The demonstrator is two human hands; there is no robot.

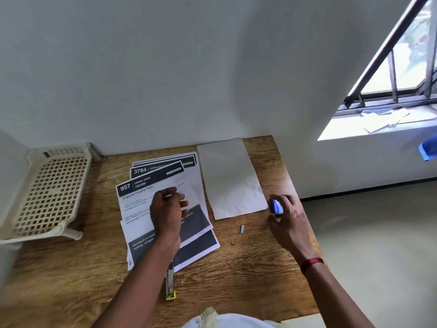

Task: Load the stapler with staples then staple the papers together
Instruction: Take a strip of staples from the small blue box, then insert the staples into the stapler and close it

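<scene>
Stapler (169, 284) lies near-to-far, yellow end nearest; right hand (291, 220) grips staple box (277, 206).

Table (248, 275): near-left quarter is bare wood, open from rack to stapler.
Rack (52, 192), perforated plastic, blocks far-left corner by wall (165, 91).
Printed papers (189, 183) fanned across centre.
Left hand (166, 209) over them, fingers loosely curled; forearm crosses far end of stapler (169, 284).
Blank sheet (231, 181) just right of papers, reaches wall.
Open wood in front of sheet, between papers and right hand (290, 216); only staple strip (243, 229) lies there.
Right hand, gripping blue box (277, 206), sits at right edge beside sheet's near corner.
Wall closes back.
</scene>
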